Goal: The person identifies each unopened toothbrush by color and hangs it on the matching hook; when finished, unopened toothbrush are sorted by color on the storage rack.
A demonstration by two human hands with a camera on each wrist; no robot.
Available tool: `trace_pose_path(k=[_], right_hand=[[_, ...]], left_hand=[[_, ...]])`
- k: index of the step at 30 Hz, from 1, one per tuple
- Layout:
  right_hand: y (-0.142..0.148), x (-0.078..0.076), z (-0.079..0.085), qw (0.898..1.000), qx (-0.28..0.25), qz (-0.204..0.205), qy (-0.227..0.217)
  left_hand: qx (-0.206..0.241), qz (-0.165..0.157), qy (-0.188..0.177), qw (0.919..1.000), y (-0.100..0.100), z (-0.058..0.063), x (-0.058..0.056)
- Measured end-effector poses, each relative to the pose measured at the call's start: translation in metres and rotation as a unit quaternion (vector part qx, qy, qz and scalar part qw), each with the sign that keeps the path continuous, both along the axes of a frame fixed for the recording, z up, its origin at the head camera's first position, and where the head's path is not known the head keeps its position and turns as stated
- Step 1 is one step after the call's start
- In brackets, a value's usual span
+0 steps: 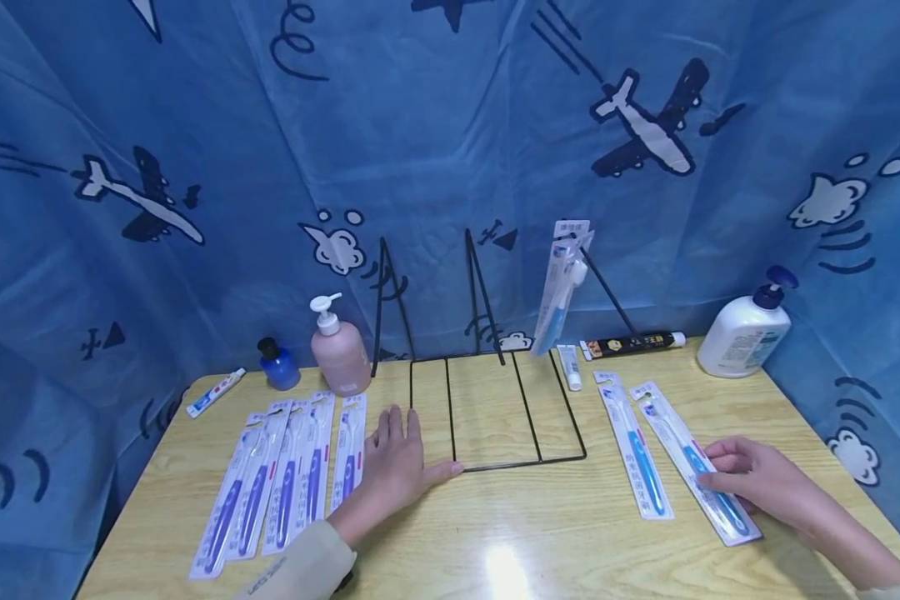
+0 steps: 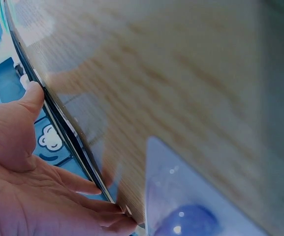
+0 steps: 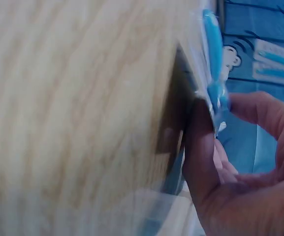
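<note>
My right hand (image 1: 757,479) pinches the edge of a packaged blue toothbrush (image 1: 693,462) at the right of the table. In the right wrist view, thumb and fingers lie on both sides of this package (image 3: 214,64). A second packaged blue toothbrush (image 1: 633,446) lies just left of it. My left hand (image 1: 397,458) rests with fingers extended at the left side of a black wire rack (image 1: 487,468), thumb on its front corner. From the rack's right prong hang blue toothbrush packs (image 1: 558,292). Beside the left hand lies a packaged purple toothbrush (image 1: 347,450).
Several purple toothbrush packs (image 1: 258,492) lie at left. Along the back stand a pink pump bottle (image 1: 342,358), a small blue bottle (image 1: 279,367) and a white pump bottle (image 1: 742,337). A black toothpaste tube (image 1: 632,344), a small white tube (image 1: 570,367) and another tube (image 1: 216,392) lie there.
</note>
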State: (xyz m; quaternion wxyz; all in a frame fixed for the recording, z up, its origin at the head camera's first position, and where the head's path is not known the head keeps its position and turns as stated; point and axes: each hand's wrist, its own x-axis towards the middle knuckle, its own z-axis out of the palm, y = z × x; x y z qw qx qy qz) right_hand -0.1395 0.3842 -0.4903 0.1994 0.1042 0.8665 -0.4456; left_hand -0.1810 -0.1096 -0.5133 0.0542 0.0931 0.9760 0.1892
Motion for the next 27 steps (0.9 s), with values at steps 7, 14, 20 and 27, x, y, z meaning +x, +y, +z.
trace_pose_path(k=[7,14,20,27], right_hand=[[0.014,0.015,-0.004,0.975,-0.203,0.039,-0.077],[-0.009,0.025,-0.002,0.974,-0.221,0.014,-0.043],[-0.026,0.032,0.001,0.951,-0.277,0.047,0.127],[-0.038,0.037,0.025,0.903,-0.313,0.124,0.267]], left_hand=[[0.000,-0.002,0.002,1.0000,0.000,0.003,0.001],[0.001,-0.001,0.011,0.9999,-0.001,0.002,0.001],[0.005,-0.003,0.017,0.9998,-0.002,-0.005,0.000],[-0.008,0.000,0.000,1.0000,0.001,0.004,0.002]])
